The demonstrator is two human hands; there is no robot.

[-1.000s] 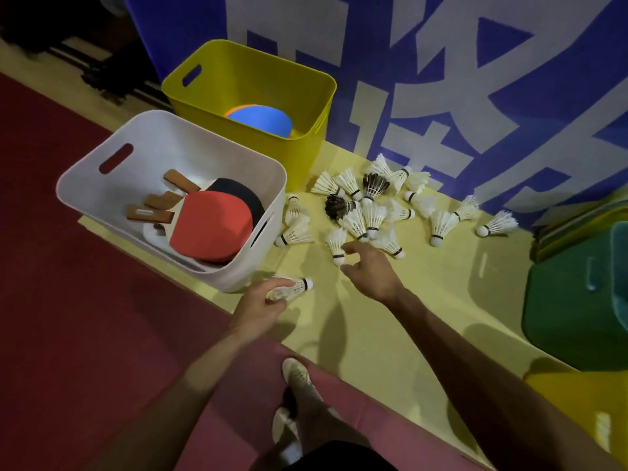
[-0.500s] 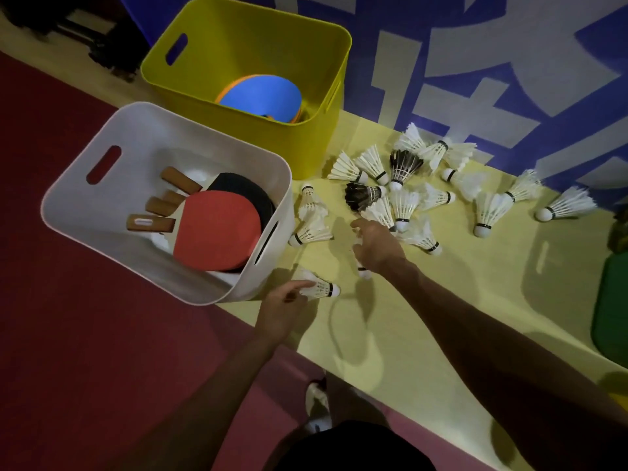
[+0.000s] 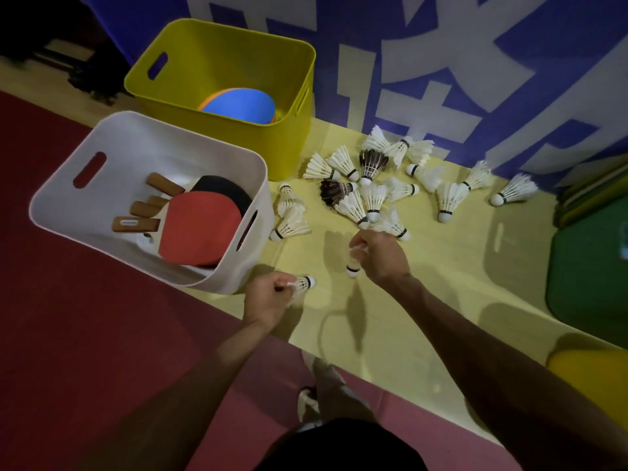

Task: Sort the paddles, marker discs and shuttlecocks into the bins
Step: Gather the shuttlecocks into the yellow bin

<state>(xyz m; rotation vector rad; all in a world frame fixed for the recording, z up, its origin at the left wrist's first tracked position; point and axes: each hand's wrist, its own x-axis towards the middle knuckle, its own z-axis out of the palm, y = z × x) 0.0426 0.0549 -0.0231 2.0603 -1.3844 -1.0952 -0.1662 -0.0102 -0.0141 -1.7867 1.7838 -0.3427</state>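
Fingers point(image 3: 276, 282) of the left hand point(image 3: 266, 299) are curled tight round the feather skirt of a white shuttlecock point(image 3: 303, 283). Its rounded cork tip, ringed by a dark band, pokes out sideways, away from the white bin point(image 3: 222, 278). Hand and shuttlecock sit just off that bin's near right corner. Slightly farther right of the white bin, the right hand point(image 3: 382, 258) has its fingers point(image 3: 361, 245) closed on the feathers of a second shuttlecock point(image 3: 352, 268). This one hangs cork-down, white with a black band above the tip, over the pale yellow floor strip point(image 3: 441, 294).

Beyond the right hand, to the right of the white bin, loose shuttlecocks point(image 3: 373, 198) lie scattered in a heap. Most have white feathers, white corks and a black band. Two dark-feathered shuttlecocks point(image 3: 372, 163) lie among them on the side nearer the bin. A pair of white ones point(image 3: 289, 215) lies just beside the bin's right wall, and a lone shuttlecock point(image 3: 515, 193) lies at the far end of the scatter.

Inside the white bin the paddles are stacked: a red paddle point(image 3: 200, 229) on top, a black-faced one point(image 3: 221, 186) under it, and their brown wooden handles point(image 3: 142, 224) pointing toward the bin's left wall. Behind the white bin and touching it stands a yellow bin point(image 3: 282, 144) holding a blue marker disc point(image 3: 241, 105) with an orange edge showing beneath it. Well to the right of the white bin, past the shuttlecocks, stands a green bin point(image 3: 588, 266), cut off by the picture's edge.
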